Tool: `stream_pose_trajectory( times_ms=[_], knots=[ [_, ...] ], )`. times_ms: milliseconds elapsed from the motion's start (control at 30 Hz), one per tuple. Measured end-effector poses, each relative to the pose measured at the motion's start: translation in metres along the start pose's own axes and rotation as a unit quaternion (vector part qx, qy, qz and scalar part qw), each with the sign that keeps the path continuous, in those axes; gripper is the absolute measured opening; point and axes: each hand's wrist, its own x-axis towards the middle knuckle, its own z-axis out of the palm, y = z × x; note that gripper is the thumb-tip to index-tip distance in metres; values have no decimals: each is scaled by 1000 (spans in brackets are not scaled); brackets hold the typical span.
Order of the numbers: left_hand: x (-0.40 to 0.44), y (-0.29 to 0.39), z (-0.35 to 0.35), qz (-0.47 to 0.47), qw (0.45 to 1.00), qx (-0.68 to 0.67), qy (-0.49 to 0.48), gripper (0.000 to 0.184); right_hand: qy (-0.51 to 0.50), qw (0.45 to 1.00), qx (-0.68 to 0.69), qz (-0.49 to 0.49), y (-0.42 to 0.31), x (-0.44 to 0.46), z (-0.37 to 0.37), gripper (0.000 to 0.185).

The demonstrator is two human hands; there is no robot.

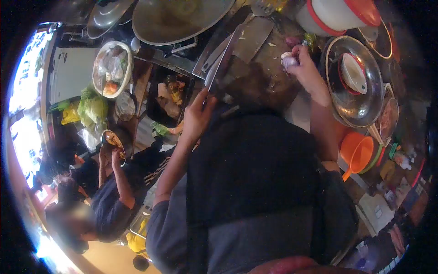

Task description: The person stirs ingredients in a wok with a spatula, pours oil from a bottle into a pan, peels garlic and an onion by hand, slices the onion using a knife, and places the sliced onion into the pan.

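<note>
Left hand (198, 114): fingers closed round the handle of a long, broad knife with a grey metal blade (223, 59). Blade points up and away from the body, well apart from the right hand. Can't tell whether it touches the surface below.

Right hand (305, 68): fingers narrow, pinching a white-and-purple bulb (288, 60), garlic or onion, can't tell which. Bulb is at the fingertips, over the right part of a stained brown work surface (278, 34). A dark red, rounded onion-like bulb (292, 41) is just beyond the hand.

Between knife and bulb, farther out: a flat, wide metal spatula (256, 39). Big round grey metal pan (182, 20) beyond the knife, to the left.

Right of the right forearm: wide shiny metal basin (360, 107) with a white oval red-rimmed bowl (353, 73) inside. Orange plastic dipper (357, 150) near it, closer to the body.

Far left: a co-worker in a dark top (114, 212), both hands at a round metal-rimmed bowl (103, 136) with orange-brown contents. Pale green leafy cabbage (92, 107) near that bowl; white oval tub (130, 75) of plastic bags beyond it.
</note>
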Motion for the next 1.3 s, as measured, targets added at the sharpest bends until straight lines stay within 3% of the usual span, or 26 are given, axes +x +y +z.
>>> stream_pose_trajectory(
  times_ms=[100,133,167,267,367,433,533,633,733,900,1000,1100,1167,1300],
  knots=[
    [-3,-6,-2,16,1000,-13,-14,41,-112,988,46,93,-27,-34,6,45],
    [-4,-13,0,85,995,45,-6,40,-142,974,110,138,-20,-41,11,43],
    [-5,-17,0,155,983,102,2,39,-141,974,111,140,-17,-46,16,43],
    [-13,-20,-1,194,971,137,-18,43,-97,990,32,99,-24,-59,34,39],
    [-22,-20,-5,184,966,169,-62,53,-87,981,100,144,-27,-60,50,42],
    [-27,-23,-3,185,963,186,-61,56,28,992,74,95,7,-63,70,40],
    [-32,-33,1,199,954,214,-69,61,109,992,-11,64,5,-76,83,38],
    [-32,-46,4,207,951,207,-103,62,169,984,-10,50,1,-84,94,35],
    [-28,-44,6,209,953,177,-127,63,168,978,93,88,-13,-83,97,35],
    [-34,-22,2,159,955,199,-153,62,183,975,80,98,-7,-77,101,31],
    [-32,-30,10,223,940,231,-117,62,192,971,104,98,-13,-77,102,27],
    [-38,-23,14,192,950,211,-124,66,196,966,123,118,-5,-77,102,24],
    [-28,-17,18,162,938,250,-179,74,198,964,131,123,-3,-77,102,24],
    [-21,8,26,184,926,288,-158,81,204,961,127,137,-2,-77,101,25]
  ],
)
